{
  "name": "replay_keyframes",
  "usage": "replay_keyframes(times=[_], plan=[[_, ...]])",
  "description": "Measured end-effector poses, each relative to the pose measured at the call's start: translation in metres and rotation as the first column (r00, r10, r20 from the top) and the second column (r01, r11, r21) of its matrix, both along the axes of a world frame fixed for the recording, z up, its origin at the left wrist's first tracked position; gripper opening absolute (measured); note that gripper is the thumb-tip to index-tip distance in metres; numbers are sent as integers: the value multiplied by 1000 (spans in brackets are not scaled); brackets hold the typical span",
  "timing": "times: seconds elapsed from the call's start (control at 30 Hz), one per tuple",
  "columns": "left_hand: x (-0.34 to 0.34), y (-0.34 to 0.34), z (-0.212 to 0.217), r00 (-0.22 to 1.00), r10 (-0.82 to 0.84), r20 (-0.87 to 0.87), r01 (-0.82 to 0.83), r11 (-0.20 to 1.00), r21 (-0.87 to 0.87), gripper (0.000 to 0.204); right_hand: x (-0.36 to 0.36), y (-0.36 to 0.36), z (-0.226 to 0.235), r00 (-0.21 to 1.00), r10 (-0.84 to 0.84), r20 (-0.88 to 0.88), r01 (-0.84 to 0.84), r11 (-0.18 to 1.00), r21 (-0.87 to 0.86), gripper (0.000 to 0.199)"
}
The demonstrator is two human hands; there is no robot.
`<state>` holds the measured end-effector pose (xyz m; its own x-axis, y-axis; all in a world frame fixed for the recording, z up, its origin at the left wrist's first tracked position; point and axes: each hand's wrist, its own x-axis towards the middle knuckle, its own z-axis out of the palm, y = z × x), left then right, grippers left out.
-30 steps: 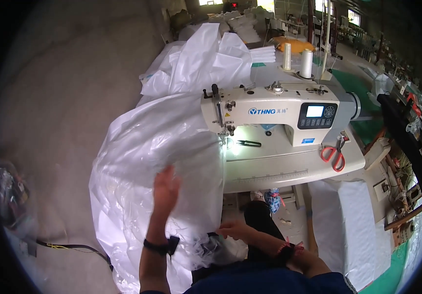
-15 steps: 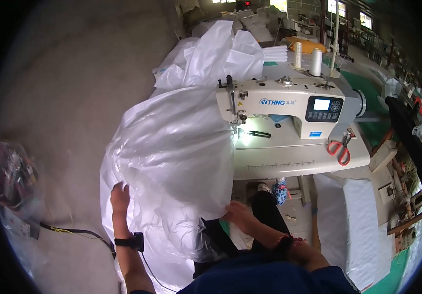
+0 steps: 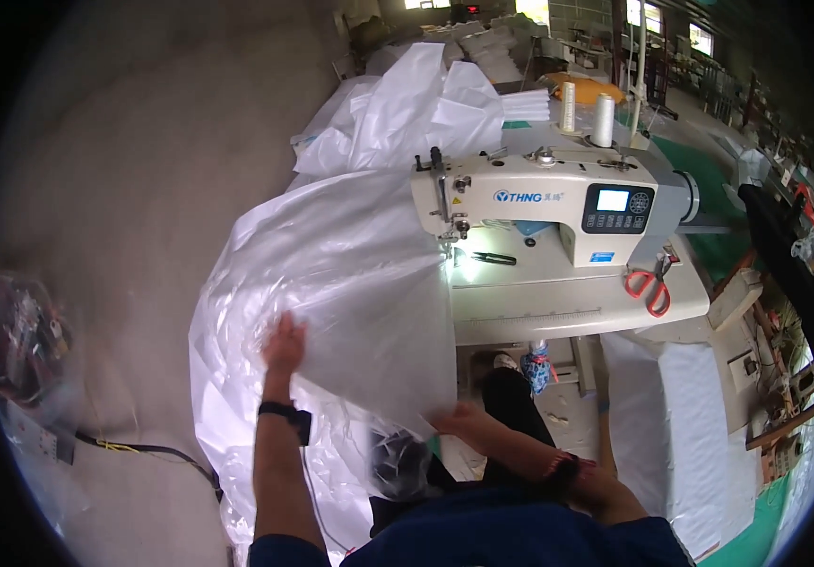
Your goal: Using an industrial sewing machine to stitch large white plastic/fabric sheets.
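A large shiny white plastic sheet (image 3: 369,293) hangs from under the needle of a cream sewing machine (image 3: 520,194) and spreads left over the table edge and my lap. My left hand (image 3: 284,348) lies on the middle of the sheet, fingers a little apart and slightly blurred. At the sheet's lower right edge, my right hand (image 3: 451,419) pinches the material, its fingertips partly hidden. Black thread snips (image 3: 494,259) lie beside the lit needle area. Red-handled scissors (image 3: 649,289) rest farther right on the table.
Two white thread cones (image 3: 603,121) stand behind the machine. More white sheeting (image 3: 398,113) is heaped at the far left of the table. White material (image 3: 667,416) hangs at right below it. A black cable (image 3: 156,452) runs across the floor at left.
My left hand has moved right and farther up over the sheet. My right hand stays at the sheet's edge, which is pulled straighter toward the needle.
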<state>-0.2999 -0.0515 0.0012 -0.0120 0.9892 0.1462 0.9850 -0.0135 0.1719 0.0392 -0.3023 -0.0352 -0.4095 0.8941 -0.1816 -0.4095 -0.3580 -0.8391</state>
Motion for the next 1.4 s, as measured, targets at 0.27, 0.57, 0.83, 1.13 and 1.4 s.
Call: replay_keyframes(times=[0.27, 0.57, 0.83, 1.13, 1.4], plan=[[52, -64, 95, 959, -282, -38, 282, 926, 251, 35, 26, -9, -13, 935, -112, 335, 113, 993, 16, 49], [221, -177, 29, 793, -578, -190, 609, 760, 226, 17, 4, 43, -7, 507, -708, 491, 492, 706, 511, 30], [229, -180, 29, 727, -657, 199, 643, 753, 140, 14, 16, 56, -3, 569, -673, 472, 515, 739, 433, 31], [161, -144, 40, 676, -667, 312, 601, 745, 291, 22, 11, 71, 30, 142, -603, 785, 147, 797, 586, 49], [68, -61, 8, 975, -219, 36, 213, 969, 128, 57, 20, 109, 49, -180, -621, 763, -138, 784, 605, 41]])
